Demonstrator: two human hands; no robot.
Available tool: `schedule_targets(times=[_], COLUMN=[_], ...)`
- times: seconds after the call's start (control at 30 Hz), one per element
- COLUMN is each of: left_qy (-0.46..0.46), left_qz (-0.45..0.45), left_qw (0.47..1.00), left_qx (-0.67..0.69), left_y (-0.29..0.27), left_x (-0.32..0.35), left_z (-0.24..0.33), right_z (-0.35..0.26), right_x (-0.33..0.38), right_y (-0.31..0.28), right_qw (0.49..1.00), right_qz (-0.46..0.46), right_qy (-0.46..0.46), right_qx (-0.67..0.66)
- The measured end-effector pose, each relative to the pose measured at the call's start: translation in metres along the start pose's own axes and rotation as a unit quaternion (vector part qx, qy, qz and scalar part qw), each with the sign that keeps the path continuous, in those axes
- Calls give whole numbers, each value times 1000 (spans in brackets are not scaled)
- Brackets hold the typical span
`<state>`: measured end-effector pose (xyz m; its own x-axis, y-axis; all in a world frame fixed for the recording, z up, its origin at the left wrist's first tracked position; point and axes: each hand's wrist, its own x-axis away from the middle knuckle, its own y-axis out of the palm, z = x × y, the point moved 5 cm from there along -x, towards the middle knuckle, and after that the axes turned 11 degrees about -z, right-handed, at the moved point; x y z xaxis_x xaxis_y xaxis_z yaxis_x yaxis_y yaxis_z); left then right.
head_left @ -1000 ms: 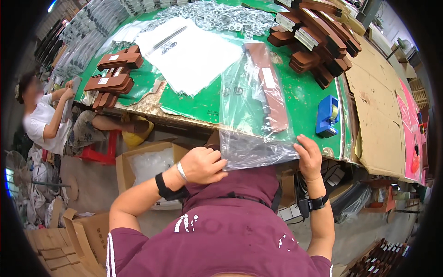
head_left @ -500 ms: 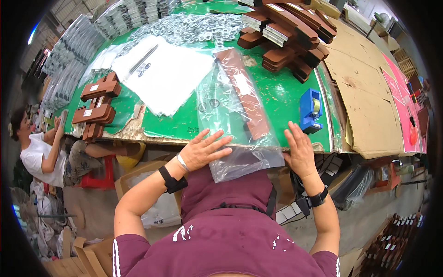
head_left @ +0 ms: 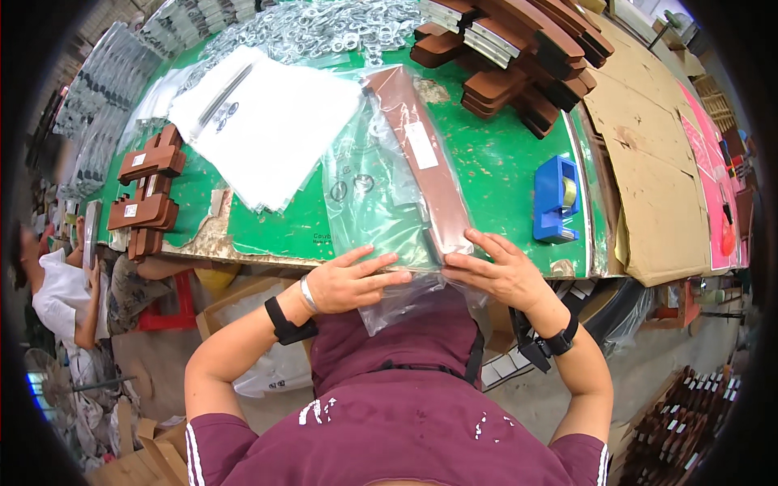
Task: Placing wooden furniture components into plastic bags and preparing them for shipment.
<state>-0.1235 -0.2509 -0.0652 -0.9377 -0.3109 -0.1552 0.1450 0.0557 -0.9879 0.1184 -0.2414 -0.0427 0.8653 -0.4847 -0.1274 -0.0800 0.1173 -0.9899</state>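
Note:
A clear plastic bag [head_left: 348,212] lies on the green table with a long brown bar [head_left: 413,134] inside it, along its right side. The bar carries a white label, and its near end comes close to the table's front edge. My left hand [head_left: 350,281] rests at that edge on the bag's lower left part, fingers stretched to the right. My right hand [head_left: 509,274] lies over the bag's lower right, its fingertips touching the film at the bar's near end. Both hands look open. The bag's mouth hangs over the edge, crumpled.
White plastic bags [head_left: 259,130] are stacked left of centre. Brown pieces [head_left: 150,190] stand at the left, and a larger pile of brown bars [head_left: 519,65] at the back right. A blue tape dispenser [head_left: 551,202] sits near cardboard [head_left: 648,162]. Another person [head_left: 69,292] works at far left.
My right hand has moved left onto the bag at the bar's near end. The bag and bar have shifted toward me, and the hands are closer together.

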Motion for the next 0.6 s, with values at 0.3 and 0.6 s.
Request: schedule_targets(times=[0.3,0.6], left_qy=[20,-152], left_qz=[-39,43], left_qw=[992,876], left_qx=[115,455], left_y=[-7,-6], left_x=[-2,5], left_z=[-9,-30], right_z=[6,19], right_x=[6,-4], right_y=[-3,2], right_qw=[990,918], right_qz=[77,153], right_qy=[-49,109], right_qx=[-104,-350])
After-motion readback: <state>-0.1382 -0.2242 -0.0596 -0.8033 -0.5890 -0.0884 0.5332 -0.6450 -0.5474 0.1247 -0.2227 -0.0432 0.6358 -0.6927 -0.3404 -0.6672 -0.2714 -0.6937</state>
